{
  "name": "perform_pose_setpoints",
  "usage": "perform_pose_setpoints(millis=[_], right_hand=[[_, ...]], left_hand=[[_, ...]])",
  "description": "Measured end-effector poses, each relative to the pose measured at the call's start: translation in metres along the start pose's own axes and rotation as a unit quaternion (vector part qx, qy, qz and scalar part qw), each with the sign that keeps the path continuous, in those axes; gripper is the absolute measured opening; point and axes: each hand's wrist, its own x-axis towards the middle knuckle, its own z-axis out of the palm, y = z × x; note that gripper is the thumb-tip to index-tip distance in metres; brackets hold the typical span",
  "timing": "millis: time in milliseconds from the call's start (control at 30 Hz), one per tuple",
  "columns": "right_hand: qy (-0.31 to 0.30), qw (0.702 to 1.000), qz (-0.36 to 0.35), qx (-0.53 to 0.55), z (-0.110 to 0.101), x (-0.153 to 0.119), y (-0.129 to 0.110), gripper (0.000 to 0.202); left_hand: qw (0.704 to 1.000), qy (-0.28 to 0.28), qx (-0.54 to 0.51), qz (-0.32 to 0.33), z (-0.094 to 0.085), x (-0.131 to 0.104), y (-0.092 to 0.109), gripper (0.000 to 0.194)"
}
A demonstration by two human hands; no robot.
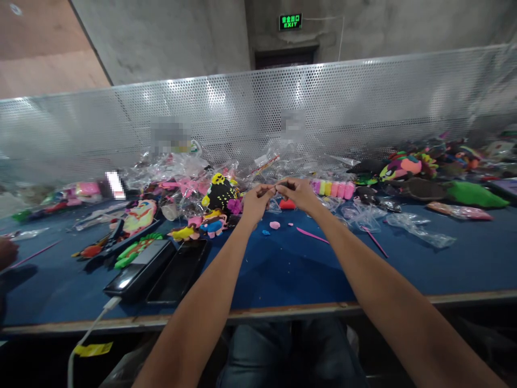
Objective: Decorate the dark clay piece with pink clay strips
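Observation:
My left hand (258, 201) and my right hand (296, 192) meet above the blue table, fingertips pinched together. Whatever sits between the fingertips is too small and too hidden to make out. Just below my right hand lies a red lump of modelling clay (287, 205). Nearer to me are a flat pink clay piece (274, 225) and a small blue clay bit (265, 233). A magenta modelling tool (312, 235) rests beside my right forearm. Left of my left hand stands a black clay figure with yellow spots (221, 194).
A black phone (180, 272) and a power bank with a cable (139, 269) lie at left. Clay packs in several colours (333, 189) and clear plastic bags (424, 229) spread behind and right. A perforated metal screen (258, 108) closes the back. Another person's hand (7, 253) shows at far left.

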Motion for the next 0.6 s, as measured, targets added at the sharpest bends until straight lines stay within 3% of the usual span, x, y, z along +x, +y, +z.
perform_pose_setpoints(millis=[100,167,300,467,600], right_hand=[[0.025,0.993,0.047,0.101,0.004,-0.001,0.002,0.037],[0.028,0.989,0.062,0.134,0.006,-0.002,0.002,0.041],[0.002,0.991,0.061,0.117,0.006,-0.005,-0.003,0.041],[-0.043,0.991,0.055,0.114,0.0,-0.005,-0.012,0.049],[-0.028,0.999,0.037,0.011,-0.004,-0.003,-0.007,0.044]], left_hand=[[0.985,0.0,0.115,0.13,-0.001,-0.001,-0.001,0.019],[0.972,0.0,0.165,0.17,-0.002,-0.003,0.0,0.02],[0.959,0.008,0.22,0.18,-0.005,-0.005,0.0,0.012],[0.966,0.04,0.192,0.169,-0.007,-0.003,0.0,0.01],[0.964,0.022,0.209,0.166,-0.01,-0.001,0.0,0.01]])
